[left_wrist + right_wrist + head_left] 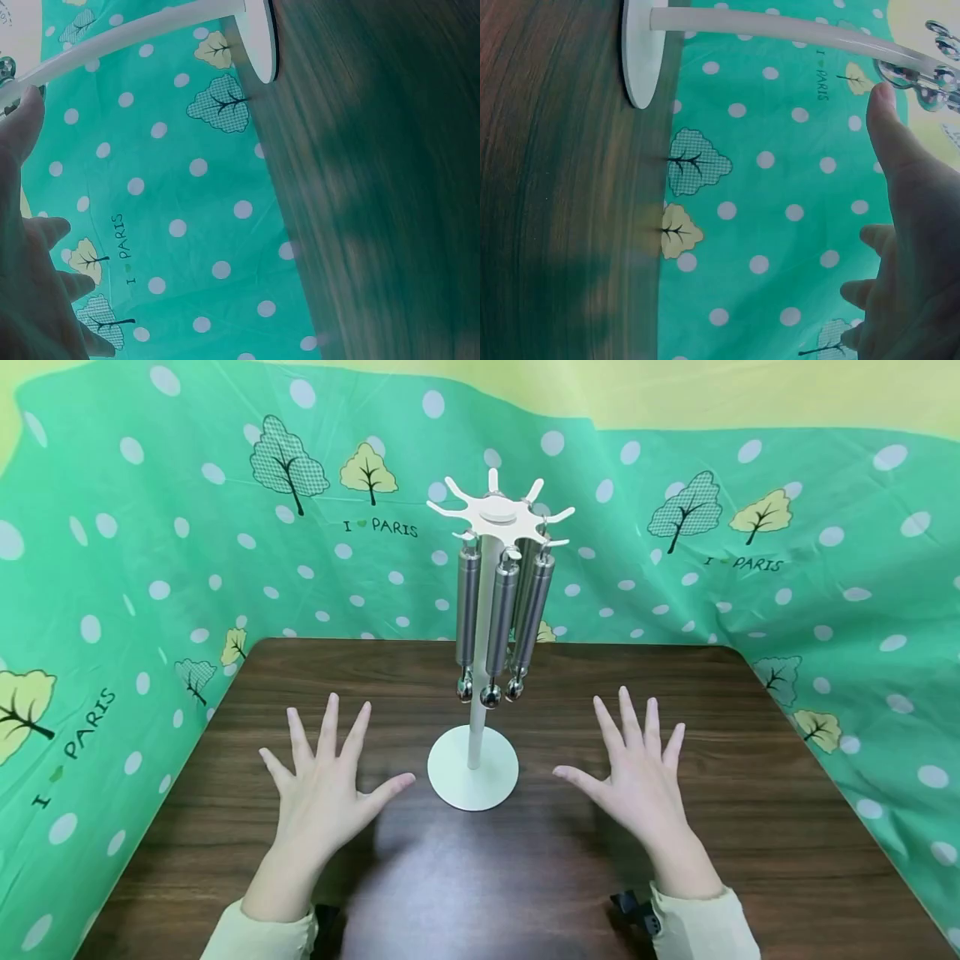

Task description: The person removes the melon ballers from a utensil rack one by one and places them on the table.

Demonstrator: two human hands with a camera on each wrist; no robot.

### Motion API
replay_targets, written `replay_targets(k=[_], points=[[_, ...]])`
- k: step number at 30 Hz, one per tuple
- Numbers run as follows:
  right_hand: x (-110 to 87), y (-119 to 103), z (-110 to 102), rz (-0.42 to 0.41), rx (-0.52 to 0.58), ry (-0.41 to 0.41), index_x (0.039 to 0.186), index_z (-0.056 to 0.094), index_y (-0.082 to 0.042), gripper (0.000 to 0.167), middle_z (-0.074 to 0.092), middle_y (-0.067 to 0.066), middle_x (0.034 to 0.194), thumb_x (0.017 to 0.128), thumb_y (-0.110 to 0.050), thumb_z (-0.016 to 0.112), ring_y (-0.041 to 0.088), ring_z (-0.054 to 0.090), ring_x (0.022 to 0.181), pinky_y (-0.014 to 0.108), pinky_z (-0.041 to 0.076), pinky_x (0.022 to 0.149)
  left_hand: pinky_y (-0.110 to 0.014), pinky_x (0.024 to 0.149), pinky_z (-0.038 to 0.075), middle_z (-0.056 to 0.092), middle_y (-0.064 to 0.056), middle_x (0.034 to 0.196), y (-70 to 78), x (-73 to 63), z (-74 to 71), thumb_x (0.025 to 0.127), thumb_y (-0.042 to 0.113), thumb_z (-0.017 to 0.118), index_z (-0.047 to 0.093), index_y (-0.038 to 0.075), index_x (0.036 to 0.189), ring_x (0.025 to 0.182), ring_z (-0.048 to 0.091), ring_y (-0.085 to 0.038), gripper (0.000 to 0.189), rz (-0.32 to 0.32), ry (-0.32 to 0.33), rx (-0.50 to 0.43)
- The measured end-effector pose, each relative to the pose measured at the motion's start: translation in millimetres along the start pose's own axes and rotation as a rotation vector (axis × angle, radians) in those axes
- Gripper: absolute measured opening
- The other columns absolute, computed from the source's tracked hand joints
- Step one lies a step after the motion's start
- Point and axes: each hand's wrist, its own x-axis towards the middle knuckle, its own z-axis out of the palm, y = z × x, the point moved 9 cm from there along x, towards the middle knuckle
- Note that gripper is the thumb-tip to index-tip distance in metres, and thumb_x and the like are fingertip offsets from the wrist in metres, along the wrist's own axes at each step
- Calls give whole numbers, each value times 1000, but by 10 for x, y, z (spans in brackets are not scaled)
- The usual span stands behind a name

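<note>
A white stand (477, 718) with a round base (472, 785) and a top of radiating hook arms (498, 512) stands upright on the table. From its hooks hang several silver metal cylinders (502, 618), each ending below in a shiny round knob (491, 696). To the left of the base, my left hand (321, 797) is spread, palm down, its thumb pointing at the base without reaching it. My right hand (640, 777) is spread likewise on the other side. Both hands hold nothing. In the wrist views, the white pole (142, 31) passes beyond each thumb.
The dark wood-grain table (480, 893) spreads under both hands. A green dotted cloth (360, 585) printed with trees hangs behind it and along both sides. Black wrist devices (637, 913) show at the cuffs of the pale sleeves (708, 922).
</note>
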Motion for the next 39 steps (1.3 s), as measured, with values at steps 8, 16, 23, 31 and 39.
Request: replay_targets(k=[8, 16, 23, 31, 39], points=[[-34, -21, -137, -21, 170, -22, 161, 11, -25, 100, 7, 10, 168, 85, -59, 68, 44, -4, 152, 68, -17, 113, -85, 102, 0, 4, -5, 169, 27, 29, -107, 78, 82, 55, 15, 36, 159, 149, -16, -48, 102, 9, 21, -39], [-84, -77, -261, -68, 441, -17, 160, 17, -24, 88, 19, 13, 166, 91, -33, 70, 42, 5, 153, 62, -12, 118, -77, 109, 13, 11, -2, 168, 108, 100, -333, 82, 71, 62, 18, 33, 159, 153, -3, -43, 97, 32, 96, -126], [-126, -92, -301, 24, 592, -38, 155, 24, -41, 72, 19, 8, 166, 96, -30, 65, 39, 5, 154, 75, 9, 111, -73, 107, 25, 25, -1, 165, 133, 119, -549, 83, 60, 69, 28, 26, 157, 153, 14, -39, 91, 51, 216, -222], [-81, -187, -405, 35, 652, 90, 143, 51, -30, 46, 50, 4, 150, 99, -27, 61, 28, 37, 144, 60, 30, 111, -75, 98, 35, 42, -2, 157, 223, 132, -845, 83, 45, 74, 42, 18, 151, 148, 30, -34, 80, 154, 424, -313], [-66, -313, -481, 26, 779, 194, 122, 68, -12, 25, 69, -3, 123, 99, -15, 61, -3, 54, 120, 15, 40, 98, -65, 104, 39, 54, -11, 146, 359, 151, -1099, 93, 57, 59, 52, 7, 143, 140, 43, -35, 71, 279, 562, -392]])
